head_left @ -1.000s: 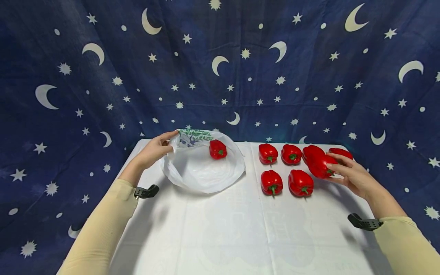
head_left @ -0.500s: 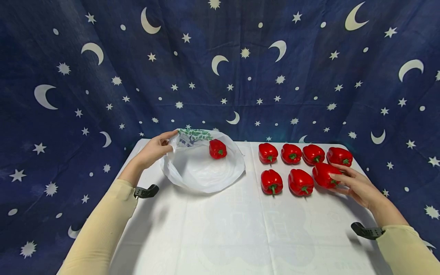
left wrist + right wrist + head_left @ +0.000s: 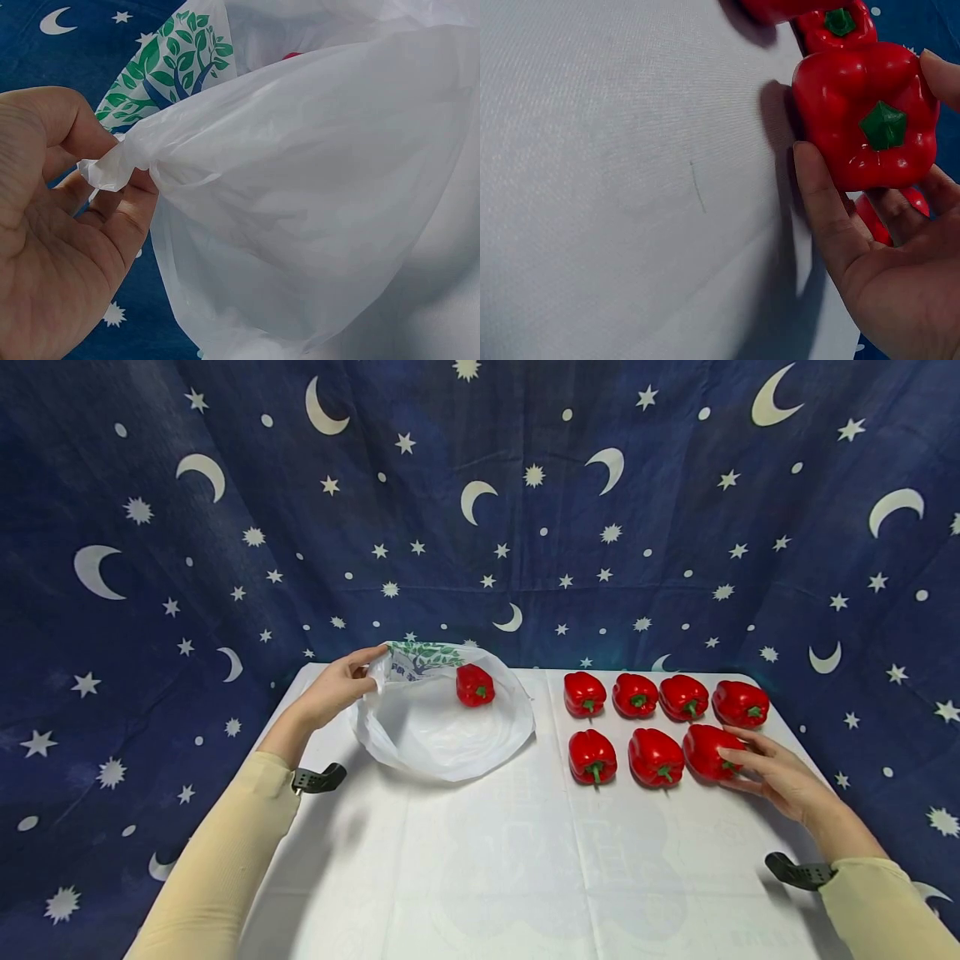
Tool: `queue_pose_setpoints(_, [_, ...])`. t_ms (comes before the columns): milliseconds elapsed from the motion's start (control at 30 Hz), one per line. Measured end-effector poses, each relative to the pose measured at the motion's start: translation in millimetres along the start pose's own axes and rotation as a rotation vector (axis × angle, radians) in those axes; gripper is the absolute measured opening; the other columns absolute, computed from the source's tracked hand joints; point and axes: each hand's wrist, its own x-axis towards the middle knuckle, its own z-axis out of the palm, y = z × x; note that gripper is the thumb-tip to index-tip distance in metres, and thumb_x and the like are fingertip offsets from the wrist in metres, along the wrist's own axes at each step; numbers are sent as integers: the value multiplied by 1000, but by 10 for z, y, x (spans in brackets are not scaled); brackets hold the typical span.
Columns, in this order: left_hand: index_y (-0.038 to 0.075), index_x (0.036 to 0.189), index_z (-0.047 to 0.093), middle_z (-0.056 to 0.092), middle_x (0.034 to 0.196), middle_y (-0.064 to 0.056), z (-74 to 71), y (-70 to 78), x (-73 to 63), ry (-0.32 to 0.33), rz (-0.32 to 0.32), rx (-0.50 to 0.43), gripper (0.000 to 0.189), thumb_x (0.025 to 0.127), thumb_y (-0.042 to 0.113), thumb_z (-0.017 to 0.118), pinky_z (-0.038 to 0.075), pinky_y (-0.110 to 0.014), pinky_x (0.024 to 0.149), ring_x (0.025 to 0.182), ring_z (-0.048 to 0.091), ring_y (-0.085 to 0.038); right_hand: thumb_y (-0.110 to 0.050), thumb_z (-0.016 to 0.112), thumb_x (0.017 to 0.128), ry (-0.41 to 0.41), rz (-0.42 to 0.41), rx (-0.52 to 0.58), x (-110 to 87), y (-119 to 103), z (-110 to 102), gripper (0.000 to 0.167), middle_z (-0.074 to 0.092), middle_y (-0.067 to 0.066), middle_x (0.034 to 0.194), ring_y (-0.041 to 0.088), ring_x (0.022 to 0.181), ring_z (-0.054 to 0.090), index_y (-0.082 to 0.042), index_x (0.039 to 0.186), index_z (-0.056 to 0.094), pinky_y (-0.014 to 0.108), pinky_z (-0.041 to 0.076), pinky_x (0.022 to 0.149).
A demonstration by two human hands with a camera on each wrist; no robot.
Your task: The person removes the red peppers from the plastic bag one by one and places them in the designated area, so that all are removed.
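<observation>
At the left, my left hand [image 3: 333, 687] pinches the rim of a white plastic bag [image 3: 442, 756] printed with a green-leaved tree. The left wrist view shows the bag's gathered edge [image 3: 112, 166] between thumb and fingers. The bag lies with its mouth wide, and one red bell pepper [image 3: 475, 685] sits inside near the back. On the right, my right hand [image 3: 780, 777] holds another red bell pepper [image 3: 705, 749] at the right end of the front row. Its green stem end [image 3: 885, 125] faces the right wrist camera, fingers and thumb around its sides.
Two red bell peppers [image 3: 656, 757] stand left of the held one in the front row. Several more peppers [image 3: 635, 695] form a row behind. All rest on a white-covered table [image 3: 487, 860], backed by a dark blue curtain [image 3: 480, 552] with moons and stars.
My right hand has brought the pepper down and slightly right, from over the back row to the front row's right end. My left hand and the bag have stayed in place.
</observation>
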Motion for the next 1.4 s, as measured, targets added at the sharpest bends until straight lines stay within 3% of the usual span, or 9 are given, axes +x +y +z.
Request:
queue_pose_setpoints(233, [11, 162, 32, 25, 167, -4, 4, -6, -5, -2, 0, -9, 72, 95, -2, 54, 31, -48, 114, 152, 19, -27, -29, 61, 104, -3, 6, 1, -33, 35, -10, 76, 17, 20, 154, 25, 123, 37, -14, 164, 17, 41, 57, 92])
queue_pose_setpoints(600, [12, 162, 32, 25, 167, -4, 12, 14, -19, -3, -8, 5, 72, 94, -2, 54, 29, -50, 116, 153, 17, -29, -33, 62, 103, 17, 11, -53, -56, 61, 4, 86, 5, 29, 160, 44, 134, 29, -7, 164, 8, 39, 58, 90])
queue_pose_setpoints(1400, [13, 162, 32, 24, 167, -4, 8, -12, -24, -2, -16, -3, 72, 95, 0, 55, 30, -50, 116, 153, 18, -28, -37, 61, 103, 5, 8, -142, -75, 17, 21, 94, 1, 37, 161, 53, 139, 24, -2, 162, -3, 33, 58, 88])
